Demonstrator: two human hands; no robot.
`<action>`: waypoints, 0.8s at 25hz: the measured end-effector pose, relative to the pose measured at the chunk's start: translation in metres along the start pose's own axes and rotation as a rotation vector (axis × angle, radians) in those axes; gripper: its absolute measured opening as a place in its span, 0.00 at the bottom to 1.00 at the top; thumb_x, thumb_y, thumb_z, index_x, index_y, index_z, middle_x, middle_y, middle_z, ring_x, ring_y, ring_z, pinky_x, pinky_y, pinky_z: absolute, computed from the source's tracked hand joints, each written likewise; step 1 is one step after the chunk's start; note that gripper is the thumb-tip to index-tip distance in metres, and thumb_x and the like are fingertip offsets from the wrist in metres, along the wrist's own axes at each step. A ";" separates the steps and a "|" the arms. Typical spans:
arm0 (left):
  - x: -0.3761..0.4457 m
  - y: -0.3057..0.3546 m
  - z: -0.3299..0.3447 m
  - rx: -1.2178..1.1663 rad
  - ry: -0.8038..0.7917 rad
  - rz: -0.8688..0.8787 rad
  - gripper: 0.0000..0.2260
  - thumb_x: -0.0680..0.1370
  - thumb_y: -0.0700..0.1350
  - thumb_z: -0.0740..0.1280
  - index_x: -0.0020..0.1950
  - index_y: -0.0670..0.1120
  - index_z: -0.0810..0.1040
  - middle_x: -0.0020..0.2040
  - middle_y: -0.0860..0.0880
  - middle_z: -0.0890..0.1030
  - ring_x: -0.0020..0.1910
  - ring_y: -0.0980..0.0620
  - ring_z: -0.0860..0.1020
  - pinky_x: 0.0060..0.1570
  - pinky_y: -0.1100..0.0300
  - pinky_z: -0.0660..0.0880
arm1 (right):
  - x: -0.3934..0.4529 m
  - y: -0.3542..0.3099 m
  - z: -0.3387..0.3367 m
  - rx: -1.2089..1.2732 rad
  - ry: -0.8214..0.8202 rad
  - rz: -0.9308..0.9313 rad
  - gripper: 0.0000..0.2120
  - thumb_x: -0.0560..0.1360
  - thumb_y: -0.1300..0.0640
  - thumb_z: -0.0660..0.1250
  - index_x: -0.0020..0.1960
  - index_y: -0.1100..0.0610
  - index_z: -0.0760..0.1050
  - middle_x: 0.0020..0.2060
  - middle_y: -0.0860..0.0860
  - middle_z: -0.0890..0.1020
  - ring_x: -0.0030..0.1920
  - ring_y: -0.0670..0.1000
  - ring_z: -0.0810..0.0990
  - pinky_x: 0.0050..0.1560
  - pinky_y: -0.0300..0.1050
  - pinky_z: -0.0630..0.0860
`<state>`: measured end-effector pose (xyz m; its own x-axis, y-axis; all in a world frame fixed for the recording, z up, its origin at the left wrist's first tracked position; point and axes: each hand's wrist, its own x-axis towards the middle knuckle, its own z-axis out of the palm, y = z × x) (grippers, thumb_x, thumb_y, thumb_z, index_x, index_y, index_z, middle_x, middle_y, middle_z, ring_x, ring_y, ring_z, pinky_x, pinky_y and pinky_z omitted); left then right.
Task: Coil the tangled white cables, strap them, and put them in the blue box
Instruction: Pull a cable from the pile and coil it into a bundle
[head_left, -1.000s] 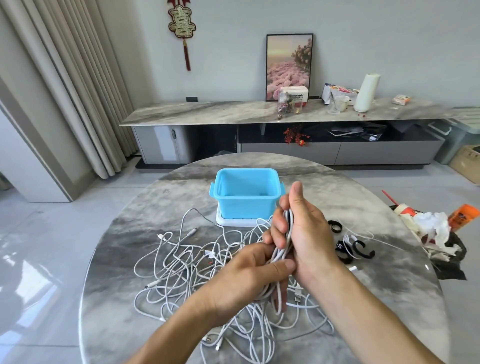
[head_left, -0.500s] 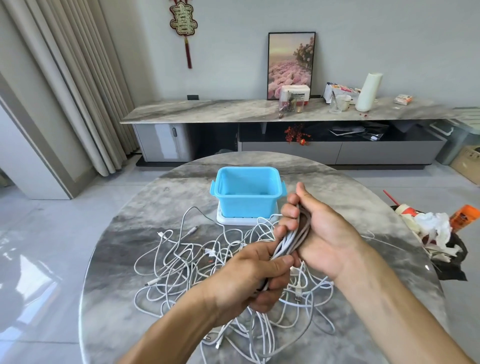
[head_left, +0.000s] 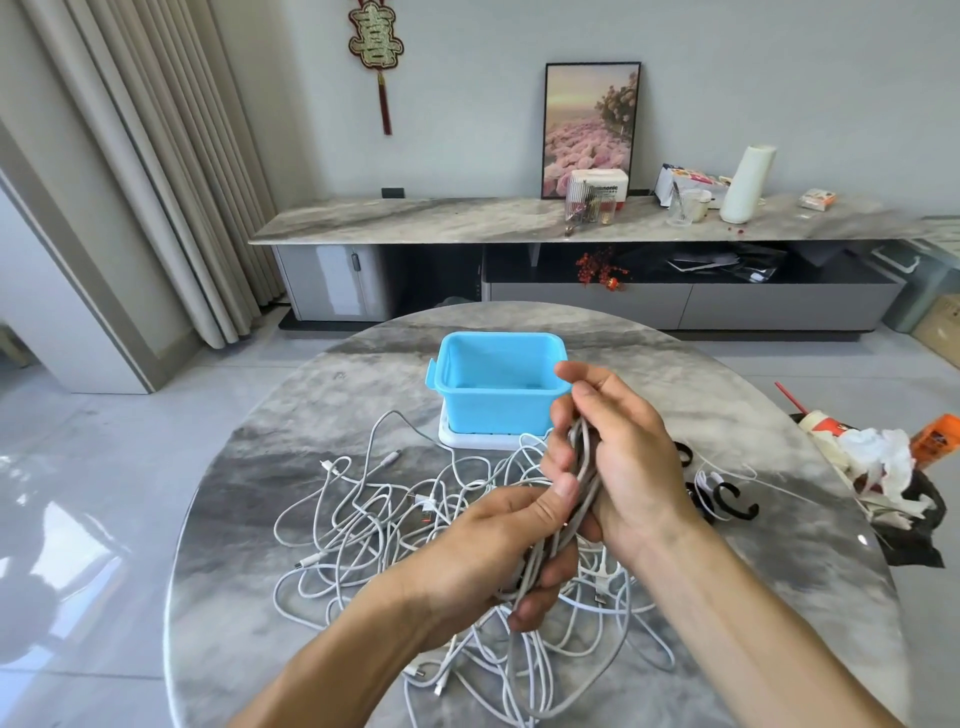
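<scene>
While your left hand (head_left: 498, 551) gripped the lower end of a cable bundle (head_left: 582, 483), your right hand (head_left: 623, 457) curled around its top above the tangled cables (head_left: 395, 525) on the tabletop (head_left: 270, 467), just before the box (head_left: 498, 389).

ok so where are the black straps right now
In the head view the black straps lie on the round table at the right, just past the right hand, beside the cable tangle.

White cables (head_left: 363, 519) sprawl tangled (one bundle (head_left: 582, 483) lifted upright) before the open, empty blue box (head_left: 496, 410).
</scene>
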<state>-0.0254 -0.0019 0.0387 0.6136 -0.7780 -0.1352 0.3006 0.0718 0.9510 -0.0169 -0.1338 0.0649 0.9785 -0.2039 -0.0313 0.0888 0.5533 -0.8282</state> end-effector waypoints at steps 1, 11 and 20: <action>0.000 0.000 0.000 -0.006 0.002 0.005 0.15 0.83 0.54 0.58 0.47 0.44 0.75 0.29 0.47 0.67 0.20 0.53 0.65 0.21 0.65 0.64 | 0.000 -0.001 0.000 -0.010 0.011 -0.010 0.09 0.83 0.63 0.56 0.55 0.58 0.75 0.30 0.52 0.74 0.23 0.49 0.70 0.21 0.40 0.69; 0.006 -0.006 0.005 -0.326 -0.050 -0.107 0.09 0.79 0.48 0.64 0.44 0.43 0.77 0.30 0.49 0.68 0.25 0.54 0.68 0.27 0.61 0.71 | -0.001 -0.014 -0.003 0.142 0.056 0.074 0.23 0.80 0.40 0.58 0.32 0.53 0.63 0.21 0.47 0.57 0.17 0.44 0.52 0.19 0.33 0.49; 0.001 0.004 0.013 -0.084 0.145 -0.119 0.11 0.82 0.49 0.60 0.43 0.46 0.73 0.28 0.51 0.64 0.21 0.57 0.60 0.21 0.70 0.55 | 0.002 -0.014 -0.008 0.147 0.030 0.079 0.20 0.79 0.46 0.59 0.32 0.53 0.62 0.21 0.48 0.60 0.19 0.47 0.58 0.20 0.37 0.56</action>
<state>-0.0326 -0.0106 0.0460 0.6668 -0.6868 -0.2892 0.4330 0.0412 0.9004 -0.0174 -0.1488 0.0719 0.9778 -0.1776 -0.1115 0.0401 0.6803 -0.7318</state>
